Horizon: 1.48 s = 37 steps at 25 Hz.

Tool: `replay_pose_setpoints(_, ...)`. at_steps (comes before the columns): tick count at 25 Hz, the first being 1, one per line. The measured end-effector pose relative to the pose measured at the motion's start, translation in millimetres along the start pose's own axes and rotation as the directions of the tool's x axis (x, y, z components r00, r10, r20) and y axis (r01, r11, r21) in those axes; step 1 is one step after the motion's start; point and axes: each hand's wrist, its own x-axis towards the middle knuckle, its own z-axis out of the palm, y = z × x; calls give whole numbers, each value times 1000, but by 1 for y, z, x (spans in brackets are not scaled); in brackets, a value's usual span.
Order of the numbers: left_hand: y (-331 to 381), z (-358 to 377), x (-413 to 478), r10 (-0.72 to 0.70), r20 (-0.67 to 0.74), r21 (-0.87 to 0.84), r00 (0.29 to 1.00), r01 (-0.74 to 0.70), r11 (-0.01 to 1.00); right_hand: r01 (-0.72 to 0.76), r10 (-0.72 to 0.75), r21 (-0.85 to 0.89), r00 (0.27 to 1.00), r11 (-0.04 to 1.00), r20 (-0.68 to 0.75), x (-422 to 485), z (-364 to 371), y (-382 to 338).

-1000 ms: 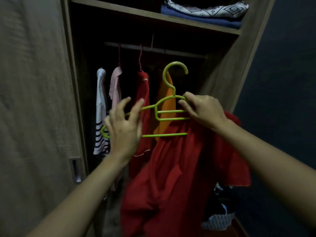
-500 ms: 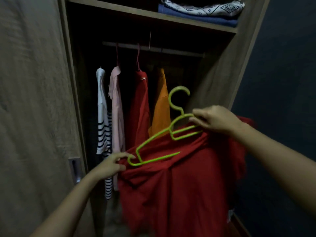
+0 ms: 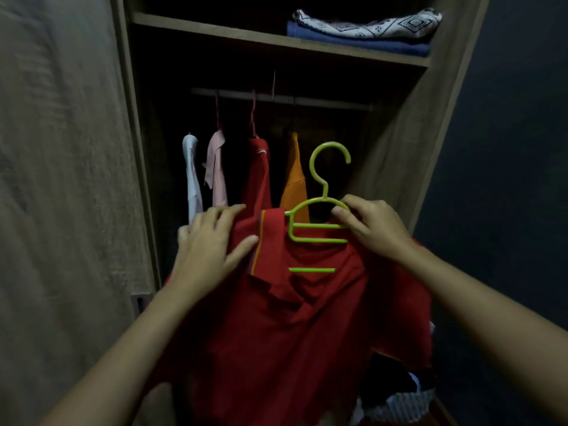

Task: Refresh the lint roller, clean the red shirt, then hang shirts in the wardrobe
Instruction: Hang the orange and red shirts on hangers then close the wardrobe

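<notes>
An open wardrobe (image 3: 399, 167) fills the view, its door (image 3: 61, 179) at 9 o'clock. Folded cloths (image 3: 362, 32) lie on the top shelf (image 3: 215, 29) at 1 o'clock. Below it, four garments (image 3: 239, 173) hang side by side from the rail (image 3: 322, 101). In front of them a shirt (image 3: 292, 333) sits on a hanger (image 3: 319, 216), with the left hand (image 3: 212, 247) at its 9 o'clock shoulder and the right hand (image 3: 372, 229) at 3 o'clock. A heap of clothes (image 3: 396, 395) lies at 5 o'clock.

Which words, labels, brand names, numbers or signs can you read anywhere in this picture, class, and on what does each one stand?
None: no readable text appears anywhere in the picture.
The red shirt and green hanger show no print or label.
The folded cloth on the wardrobe shelf bears only diamond patterns, no letters.
The hanging garments, such as the orange shirt, show no visible writing.
</notes>
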Motion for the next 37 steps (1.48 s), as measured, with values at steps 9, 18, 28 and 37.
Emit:
replay_pose_setpoints(9,-52,-17,18,-72,-7,-499,997,59,864,-230,166,305,961,924,222,-1,-20,23)
replay_pose_setpoints(18,-60,-33,33,87,307,-480,948,75,874,-298,218,556,954,776,208,-8,-19,29)
replay_pose_setpoints(28,44,15,16,-129,246,-408,961,224,885,-549,432,400,832,734,348,6,17,-30)
replay_pose_setpoints(37,139,34,49,-68,434,-398,899,258,880,-781,727,584,532,222,434,38,10,24)
